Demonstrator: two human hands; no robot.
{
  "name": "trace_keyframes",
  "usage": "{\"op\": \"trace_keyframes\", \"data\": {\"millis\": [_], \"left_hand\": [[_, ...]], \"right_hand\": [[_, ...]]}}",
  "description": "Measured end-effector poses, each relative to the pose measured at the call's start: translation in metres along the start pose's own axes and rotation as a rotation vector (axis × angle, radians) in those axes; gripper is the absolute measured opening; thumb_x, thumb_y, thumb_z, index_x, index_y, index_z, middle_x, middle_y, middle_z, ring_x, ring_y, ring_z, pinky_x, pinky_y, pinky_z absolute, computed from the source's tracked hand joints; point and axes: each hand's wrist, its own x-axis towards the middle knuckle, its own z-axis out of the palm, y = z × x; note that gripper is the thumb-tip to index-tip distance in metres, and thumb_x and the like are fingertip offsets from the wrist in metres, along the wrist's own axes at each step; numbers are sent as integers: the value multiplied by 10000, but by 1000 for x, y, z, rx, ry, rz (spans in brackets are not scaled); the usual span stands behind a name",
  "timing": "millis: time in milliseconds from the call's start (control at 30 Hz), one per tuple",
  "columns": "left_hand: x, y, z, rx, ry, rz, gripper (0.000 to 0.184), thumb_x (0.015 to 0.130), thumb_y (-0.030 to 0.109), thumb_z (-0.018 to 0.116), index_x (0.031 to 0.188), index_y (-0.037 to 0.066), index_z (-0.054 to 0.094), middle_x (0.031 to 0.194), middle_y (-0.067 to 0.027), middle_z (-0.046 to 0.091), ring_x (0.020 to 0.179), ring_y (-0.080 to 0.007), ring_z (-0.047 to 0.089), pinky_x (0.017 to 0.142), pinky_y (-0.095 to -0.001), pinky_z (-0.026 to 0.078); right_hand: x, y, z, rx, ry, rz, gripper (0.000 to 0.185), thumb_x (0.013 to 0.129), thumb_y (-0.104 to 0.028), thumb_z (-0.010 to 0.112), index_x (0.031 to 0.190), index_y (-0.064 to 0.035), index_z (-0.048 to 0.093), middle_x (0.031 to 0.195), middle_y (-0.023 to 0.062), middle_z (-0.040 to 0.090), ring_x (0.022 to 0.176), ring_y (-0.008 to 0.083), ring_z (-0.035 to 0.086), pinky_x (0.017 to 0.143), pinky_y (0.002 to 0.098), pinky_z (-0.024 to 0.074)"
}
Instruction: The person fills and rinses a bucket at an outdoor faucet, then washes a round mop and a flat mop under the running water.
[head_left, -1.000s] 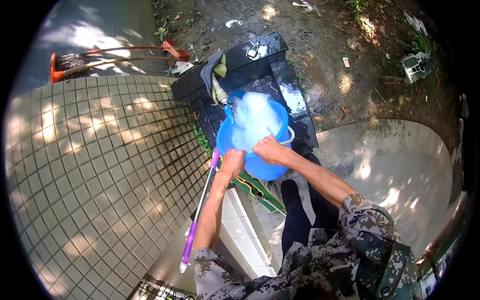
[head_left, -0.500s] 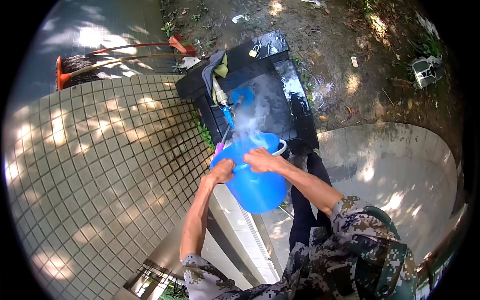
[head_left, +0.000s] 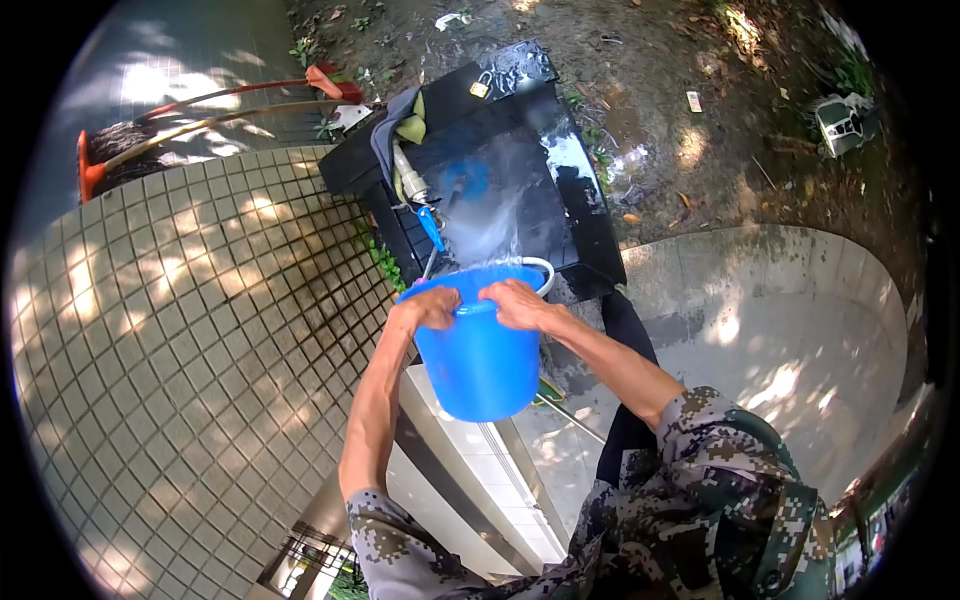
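A blue bucket (head_left: 478, 370) is tipped forward over the black sink basin (head_left: 490, 160), and water (head_left: 492, 230) streams from its mouth into the basin. My left hand (head_left: 432, 307) is closed around the near rim on its left side. Close beside it, my right hand (head_left: 517, 304) grips the same rim. The bucket's white handle (head_left: 545, 272) curves at the right of the mouth. Past the rim lies a blue-handled tool (head_left: 431, 228) along the basin's left side, its lower end hidden by the bucket. A pale tap fitting (head_left: 408, 175) sits above it.
A grey cloth (head_left: 394, 130) drapes over the basin's left edge, and a padlock (head_left: 481, 85) rests on its far ledge. A tiled wall (head_left: 200, 340) rises at left, with a broom (head_left: 95, 165) beyond it. Wet soil (head_left: 640, 90) spreads behind the basin.
The bucket and both hands have shifted left in view, and the bucket's base has swung left too. Water keeps pouring, in a thinner stream. The whole view has shifted slightly.
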Motion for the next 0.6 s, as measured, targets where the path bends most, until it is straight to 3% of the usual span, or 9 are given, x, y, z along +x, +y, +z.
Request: {"op": "trace_keyframes", "data": {"millis": [133, 200, 300, 367, 400, 500, 533, 567, 600], "left_hand": [[-26, -4, 9, -25, 95, 28, 226, 698, 113, 555, 901, 27, 604, 863, -137, 642, 832, -274, 627, 660, -370, 482], [-43, 9, 7, 28, -9, -89, 314, 729, 156, 545, 1025, 55, 580, 996, -117, 627, 926, -272, 603, 750, -361, 482], [-62, 22, 9, -12, -98, -192, 298, 738, 142, 531, 1021, 64, 586, 997, -109, 627, 913, -271, 608, 737, -356, 485], [-58, 13, 22, -10, -47, -178, 248, 727, 100, 530, 958, 63, 611, 908, -96, 645, 854, -264, 623, 687, -348, 491], [-56, 12, 27, -34, -79, -127, 267, 722, 100, 541, 975, 54, 610, 912, -109, 650, 852, -277, 629, 673, -356, 497], [-67, 19, 47, -84, -126, 6, 249, 699, 80, 550, 936, 44, 617, 874, -125, 657, 831, -299, 633, 654, -369, 501], [-72, 23, 56, -116, -126, 84, 213, 682, 60, 548, 880, 44, 626, 831, -126, 659, 812, -309, 631, 650, -372, 498], [-75, 23, 71, -135, -148, 85, 213, 682, 60, 548, 880, 44, 626, 831, -126, 659, 812, -309, 631, 650, -372, 498], [-82, 24, 91, -31, -70, 74, 194, 667, 46, 545, 844, 42, 623, 791, -123, 656, 794, -321, 627, 641, -374, 498]], "right_hand": [[-28, -11, 6, 36, 121, -216, 410, 686, 32, 502, 1086, 18, 587, 1044, 222, 596, 1007, 362, 560, 857, 413, 453], [-51, -9, 5, 303, 338, -83, 398, 706, -16, 552, 1102, 17, 574, 1098, 183, 577, 1049, 306, 550, 881, 373, 446], [-74, 25, 14, 264, 646, 273, 430, 740, -140, 643, 1118, 47, 555, 1085, 190, 583, 1034, 269, 561, 874, 333, 453], [-80, 45, 15, 465, 521, 496, 529, 766, -242, 638, 1159, 84, 499, 1105, 230, 543, 1038, 300, 551, 844, 397, 471], [-88, 43, 17, 811, 417, 655, 663, 800, -396, 630, 1210, 84, 428, 1130, 242, 504, 1020, 334, 557, 786, 467, 500], [-86, 47, 19, 1316, 69, 706, 626, 821, -435, 627, 1183, 40, 439, 1075, 178, 522, 850, 298, 620, 666, 470, 553], [-87, 44, 19, 1257, 85, 669, 557, 821, -461, 620, 1081, 13, 486, 973, 143, 548, 745, 266, 639, 614, 435, 575], [-82, 57, 26, 1157, -16, 708, 457, 805, -382, 652, 988, 12, 510, 954, 140, 571, 917, 275, 611, 720, 486, 534], [-84, 56, 29, 1198, -13, 679, 366, 794, -289, 644, 972, 7, 521, 906, 115, 580, 900, 253, 614, 713, 457, 534]]}}
